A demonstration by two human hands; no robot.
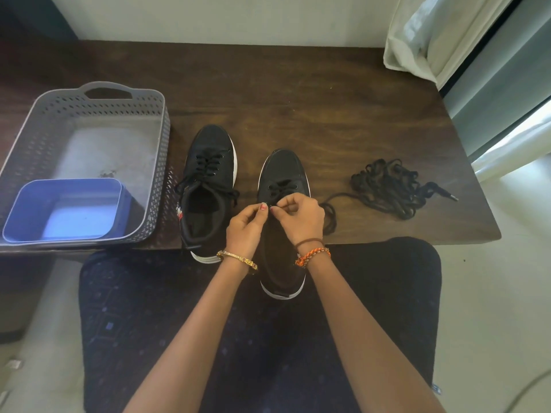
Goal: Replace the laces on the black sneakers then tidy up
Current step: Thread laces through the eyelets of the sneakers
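1. Nearest the camera, two bare forearms reach forward over a dark patterned lap. The left hand [245, 226] and right hand [301, 217] meet over the right sneaker [283, 174], fingers curled and pinching the black lace [278, 189] at its eyelets.
2. That sneaker lies lengthwise away from the person, toe pointing to the far edge and heel overhanging the near edge. Both hands sit at its middle, about equally near.
3. A lace tail trails right from under the right hand toward a loose pile of laces [393, 189].
4. The left sneaker [208, 186], already laced, lies just beside it.
5. All rest on a dark wooden table [328, 99]. A grey basket [125, 93] holding a blue tub [64, 210] stands at the left, and a pale curtain [441, 37] hangs at the right.
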